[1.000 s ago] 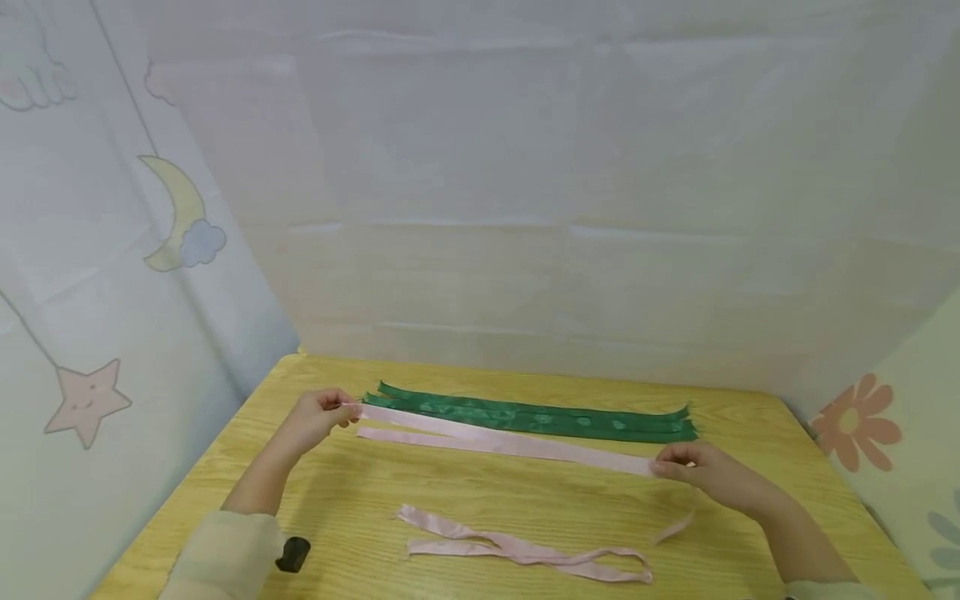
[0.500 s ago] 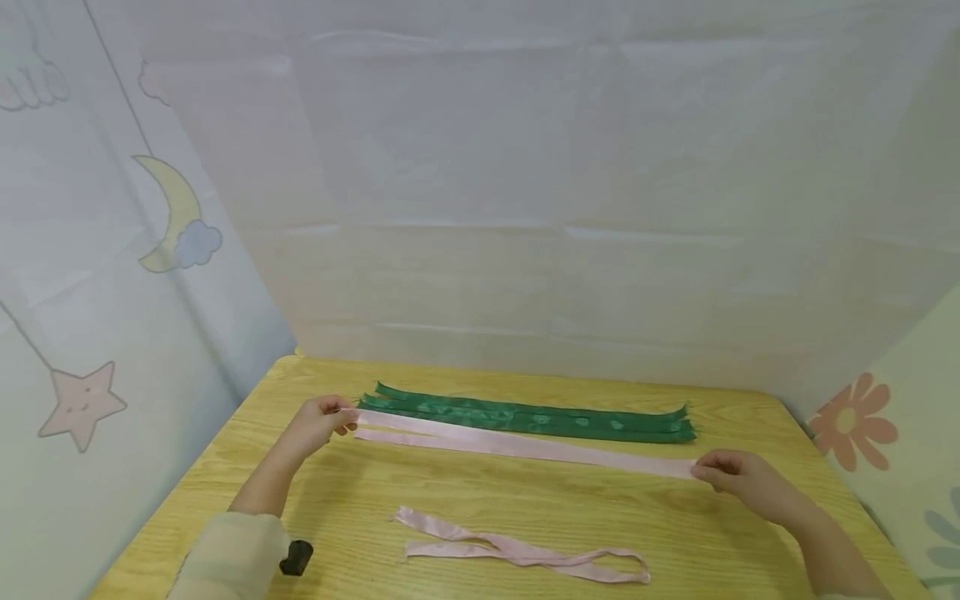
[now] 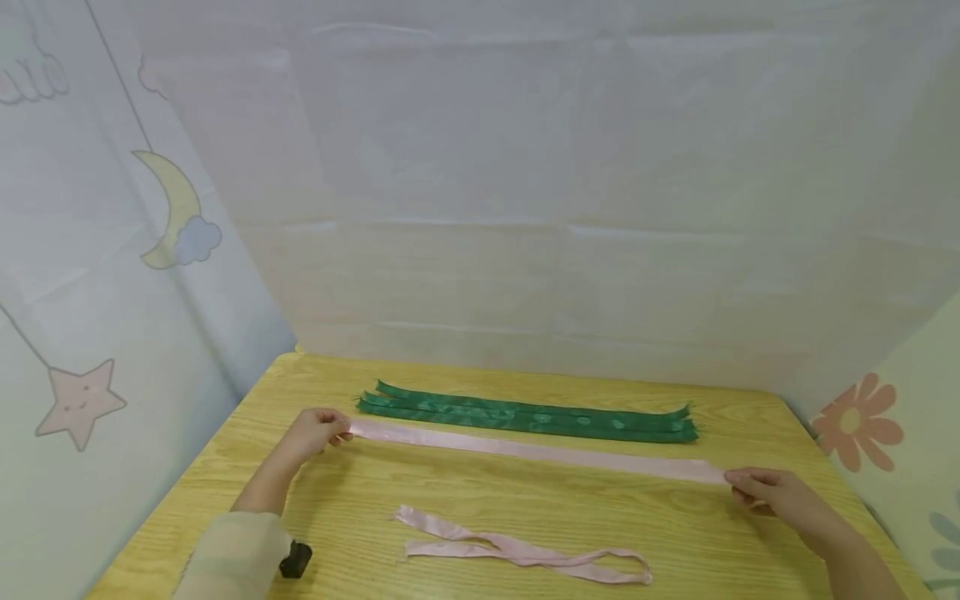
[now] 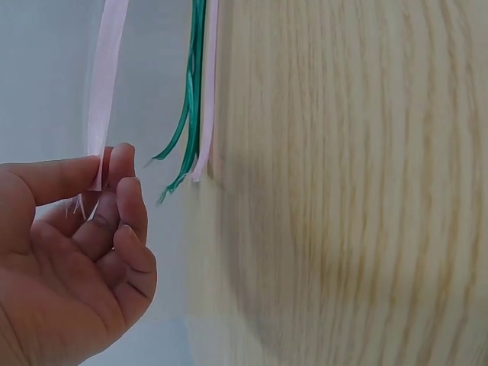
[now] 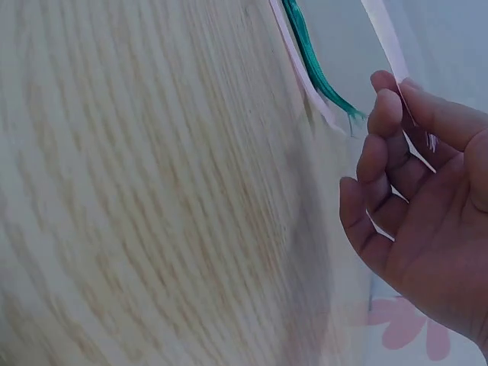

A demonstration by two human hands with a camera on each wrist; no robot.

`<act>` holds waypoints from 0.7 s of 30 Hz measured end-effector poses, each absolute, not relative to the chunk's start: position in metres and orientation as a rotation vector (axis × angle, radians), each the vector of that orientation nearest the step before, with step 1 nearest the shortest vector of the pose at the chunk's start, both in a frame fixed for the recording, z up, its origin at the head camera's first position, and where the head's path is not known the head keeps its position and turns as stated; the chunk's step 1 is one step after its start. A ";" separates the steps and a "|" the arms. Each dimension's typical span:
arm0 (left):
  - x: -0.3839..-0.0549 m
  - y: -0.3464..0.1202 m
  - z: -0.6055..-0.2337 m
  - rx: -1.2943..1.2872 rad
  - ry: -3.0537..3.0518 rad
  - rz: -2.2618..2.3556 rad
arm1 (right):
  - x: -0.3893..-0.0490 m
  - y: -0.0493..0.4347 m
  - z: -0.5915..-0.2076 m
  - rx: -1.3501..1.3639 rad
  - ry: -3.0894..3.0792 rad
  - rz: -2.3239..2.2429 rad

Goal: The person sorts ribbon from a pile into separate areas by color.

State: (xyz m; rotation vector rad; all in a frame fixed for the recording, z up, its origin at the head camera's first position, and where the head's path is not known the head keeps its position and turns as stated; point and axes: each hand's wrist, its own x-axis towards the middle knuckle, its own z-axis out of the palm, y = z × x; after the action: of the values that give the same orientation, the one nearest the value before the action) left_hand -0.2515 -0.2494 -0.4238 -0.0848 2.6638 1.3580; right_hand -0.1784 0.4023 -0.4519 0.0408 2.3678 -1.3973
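Observation:
A pink satin ribbon (image 3: 525,451) is stretched straight across the table between the two hands. My left hand (image 3: 309,435) pinches its left end between thumb and forefinger, with frayed threads hanging below the grip. At the other end, thumb and fingertips of my right hand (image 3: 783,500) pinch the ribbon. Both wrist views show it raised off the wood. A second pink ribbon (image 4: 207,99) lies flat beside the green ribbons (image 3: 525,415); in the head view the held one covers it. Several green strips lie side by side with curled, frayed ends.
Nearer the front of the wooden table (image 3: 360,483), another pink ribbon (image 3: 525,550) lies folded into a loop and crossed over itself. A small black object (image 3: 295,559) sits by the left sleeve (image 3: 232,550). A pale printed curtain (image 3: 480,208) hangs behind the table.
My right hand has slid along to the ribbon's right end and moved rightward, pulling it taut. Both hands have come slightly nearer, so the held ribbon now overlaps the flat pink one.

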 end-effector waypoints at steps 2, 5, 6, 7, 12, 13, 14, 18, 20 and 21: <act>-0.253 -0.249 -0.426 -0.080 2.667 1.347 | -0.180 0.402 -0.454 0.113 2.376 -1.402; -0.254 -0.249 -0.429 -0.090 2.671 1.325 | -0.182 0.402 -0.457 0.218 2.425 -1.388; -0.254 -0.250 -0.430 -0.093 2.671 1.320 | -0.182 0.402 -0.459 0.254 2.448 -1.371; -0.255 -0.250 -0.430 -0.095 2.672 1.313 | -0.183 0.401 -0.460 0.285 2.462 -1.362; -0.258 -0.251 -0.433 -0.111 2.670 1.299 | -0.188 0.399 -0.466 0.372 2.495 -1.317; -0.258 -0.251 -0.434 -0.114 2.671 1.293 | -0.189 0.399 -0.466 0.383 2.494 -1.321; -0.259 -0.251 -0.435 -0.118 2.668 1.289 | -0.190 0.399 -0.466 0.387 2.499 -1.317; -0.263 -0.249 -0.437 -0.132 2.665 1.262 | -0.194 0.397 -0.468 0.392 2.516 -1.301; -0.264 -0.248 -0.437 -0.128 2.654 1.259 | -0.196 0.398 -0.468 0.390 2.511 -1.299; -0.265 -0.248 -0.437 -0.129 2.651 1.259 | -0.196 0.398 -0.469 0.397 2.505 -1.304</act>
State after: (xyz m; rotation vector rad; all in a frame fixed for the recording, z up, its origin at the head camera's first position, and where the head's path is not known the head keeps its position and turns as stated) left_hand -0.2647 -0.2479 -0.4371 -0.1290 2.6509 1.2593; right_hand -0.1963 0.3976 -0.4688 0.3974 2.5052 -1.3039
